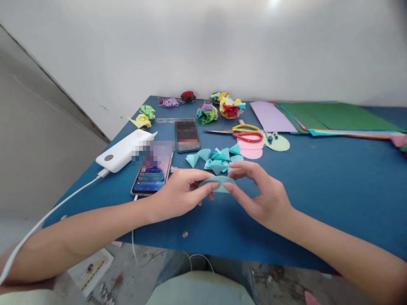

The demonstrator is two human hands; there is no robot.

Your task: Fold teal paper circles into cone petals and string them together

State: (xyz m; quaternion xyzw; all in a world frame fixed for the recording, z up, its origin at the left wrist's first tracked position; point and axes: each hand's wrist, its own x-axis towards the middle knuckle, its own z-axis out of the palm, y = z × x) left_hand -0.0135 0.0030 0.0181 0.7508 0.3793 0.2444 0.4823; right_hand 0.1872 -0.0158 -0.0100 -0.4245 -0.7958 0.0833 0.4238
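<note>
Head view: left hand [182, 192] and right hand [267, 197] pinch teal paper [221, 181], the latter's grip wider.

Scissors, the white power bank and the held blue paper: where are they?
Scissors [229, 131], head view: on the blades, near the handles.
White power bank [124, 150], head view: on its top face.
Held blue paper [221, 179], head view: on its upper part.
</note>
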